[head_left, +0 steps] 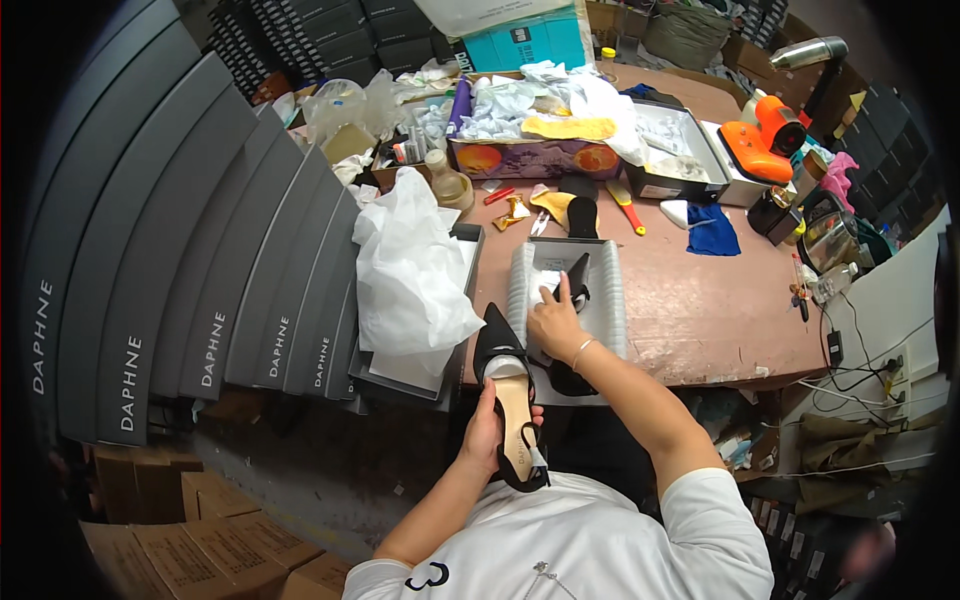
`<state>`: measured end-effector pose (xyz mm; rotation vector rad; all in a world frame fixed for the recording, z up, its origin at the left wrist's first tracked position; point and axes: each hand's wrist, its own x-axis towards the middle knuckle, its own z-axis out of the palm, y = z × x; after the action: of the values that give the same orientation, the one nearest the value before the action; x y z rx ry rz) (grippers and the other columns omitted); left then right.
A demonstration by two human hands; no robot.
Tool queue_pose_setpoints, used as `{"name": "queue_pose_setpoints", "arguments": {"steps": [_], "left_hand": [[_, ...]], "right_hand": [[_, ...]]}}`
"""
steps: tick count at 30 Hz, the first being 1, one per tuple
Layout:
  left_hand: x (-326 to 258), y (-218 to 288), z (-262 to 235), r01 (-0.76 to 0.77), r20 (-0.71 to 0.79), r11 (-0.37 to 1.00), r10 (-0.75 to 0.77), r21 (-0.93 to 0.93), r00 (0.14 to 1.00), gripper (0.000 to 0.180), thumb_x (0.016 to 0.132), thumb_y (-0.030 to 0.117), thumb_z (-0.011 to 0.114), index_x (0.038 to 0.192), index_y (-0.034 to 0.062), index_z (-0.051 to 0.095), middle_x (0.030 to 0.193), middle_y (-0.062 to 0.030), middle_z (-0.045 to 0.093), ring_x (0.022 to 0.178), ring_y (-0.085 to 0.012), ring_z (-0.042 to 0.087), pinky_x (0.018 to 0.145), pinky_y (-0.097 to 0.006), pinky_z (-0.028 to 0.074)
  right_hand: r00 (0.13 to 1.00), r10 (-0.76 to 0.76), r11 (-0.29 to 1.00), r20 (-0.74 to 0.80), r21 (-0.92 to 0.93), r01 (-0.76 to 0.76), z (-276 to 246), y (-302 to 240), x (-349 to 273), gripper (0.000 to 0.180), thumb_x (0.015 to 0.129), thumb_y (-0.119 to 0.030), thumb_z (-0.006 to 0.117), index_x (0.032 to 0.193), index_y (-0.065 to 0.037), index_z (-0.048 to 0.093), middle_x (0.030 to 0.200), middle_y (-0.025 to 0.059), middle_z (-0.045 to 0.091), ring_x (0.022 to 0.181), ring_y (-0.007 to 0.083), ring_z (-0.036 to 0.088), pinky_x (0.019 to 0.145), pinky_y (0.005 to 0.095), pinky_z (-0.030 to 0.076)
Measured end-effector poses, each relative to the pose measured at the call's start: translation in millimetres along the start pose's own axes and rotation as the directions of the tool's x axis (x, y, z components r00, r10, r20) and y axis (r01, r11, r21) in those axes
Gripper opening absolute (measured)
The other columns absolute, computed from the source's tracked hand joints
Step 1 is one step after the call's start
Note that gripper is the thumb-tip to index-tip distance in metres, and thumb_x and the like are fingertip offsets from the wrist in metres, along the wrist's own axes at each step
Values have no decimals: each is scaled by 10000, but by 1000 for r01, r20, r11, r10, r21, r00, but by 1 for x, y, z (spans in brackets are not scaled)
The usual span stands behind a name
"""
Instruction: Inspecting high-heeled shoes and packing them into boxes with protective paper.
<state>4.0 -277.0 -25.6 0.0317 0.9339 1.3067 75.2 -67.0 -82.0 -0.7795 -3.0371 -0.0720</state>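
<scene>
In my left hand (482,435) is a black pointed slingback shoe (515,405), held low in front of me. Its beige insole faces up, and a pale wad sits inside near the toe. My right hand (560,328) reaches into a shoe box (615,290) lined with white ribbed padding at the table's front edge. Its index finger stretches out beside a second black pointed shoe (573,282), its fingers apart. Whether it touches that shoe or the white paper next to it, I cannot tell. Something black shows under my right wrist, partly hidden.
White tissue paper (410,265) spills over an open grey box on the left. Tall stacked dark grey shoe boxes (160,250) flank it. Behind stand a patterned carton (540,158), a brush (626,205), a blue cloth (712,232) and an orange device (765,140). Brown cartons (200,545) lie lower left.
</scene>
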Motion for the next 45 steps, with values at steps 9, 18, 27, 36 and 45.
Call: {"name": "queue_pose_setpoints", "arguments": {"steps": [9,18,27,36,45], "left_hand": [[8,5,21,-103,59,992,108,-72,992,567,984,555,325,1276,90,466,1155,-89,588,1011,-195,612,872,-340,505],[13,-13,15,-78,119,992,67,94,991,484,1007,497,301,1143,75,492,863,-88,604,747,-195,626,652,-322,537],[8,-30,53,-47,170,959,-1,279,985,565,987,563,296,1074,58,534,795,-82,622,677,-154,628,609,-263,518],[83,20,55,-386,73,791,402,474,913,593,975,239,524,1450,4,257,1386,-139,381,1313,-218,372,1097,-348,289],[159,-35,4,-306,115,328,492,894,863,757,900,74,562,1497,32,97,1282,-229,472,1146,-290,520,960,-371,428]], "right_hand": [[889,87,786,-450,579,216,-98,-51,-92,362,669,-40,725,991,-72,563,990,113,564,886,317,590,736,373,506],[879,133,825,-458,543,158,-86,-53,-92,298,692,-84,744,951,-60,600,993,73,567,947,289,571,849,404,444],[922,364,458,-135,888,-51,-85,-23,-99,800,721,-43,699,1438,-33,342,1199,261,558,1126,358,567,933,359,452],[669,687,579,-281,768,-272,-63,156,-135,673,750,-94,687,1369,-34,430,1183,243,587,1070,344,602,913,381,478],[478,844,-69,245,932,-356,46,125,-193,552,923,-341,602,1287,41,442,1002,175,632,837,270,634,731,346,519]]}}
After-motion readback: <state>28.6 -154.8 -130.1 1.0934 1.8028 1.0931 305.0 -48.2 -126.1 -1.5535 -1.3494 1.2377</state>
